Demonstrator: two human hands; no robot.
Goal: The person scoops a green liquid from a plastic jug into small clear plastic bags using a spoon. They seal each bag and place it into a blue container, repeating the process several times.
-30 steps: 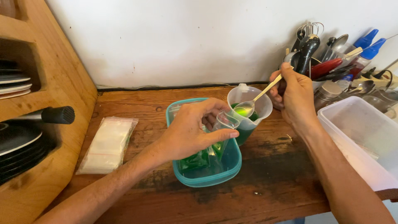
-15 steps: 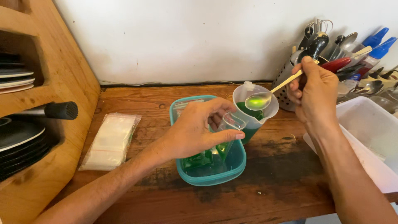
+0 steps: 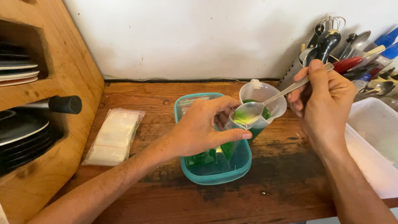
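Observation:
My left hand (image 3: pixel 202 129) pinches open a small clear plastic bag (image 3: pixel 229 145) with green liquid at its bottom, held over a teal container (image 3: pixel 244 166). Other filled bags lie inside that container. My right hand (image 3: pixel 325 101) grips a metal spoon (image 3: pixel 253 111) whose bowl carries green liquid, right at the bag's mouth. Just behind the spoon stands a clear measuring jug (image 3: pixel 273 93) with green liquid in it.
A stack of empty clear bags (image 3: pixel 112 137) lies to the left on the wooden counter (image 3: pixel 273 195). A wooden rack (image 3: pixel 37 103) with plates and a black pan handle (image 3: pixel 62 104) fills the left. A cutlery holder (image 3: pixel 338 52) and a white tub (image 3: pixel 373 145) sit at right.
My right hand lifted the spoon out of the jug and brought it left and down to the mouth of the bag. The left hand kept holding the bag open.

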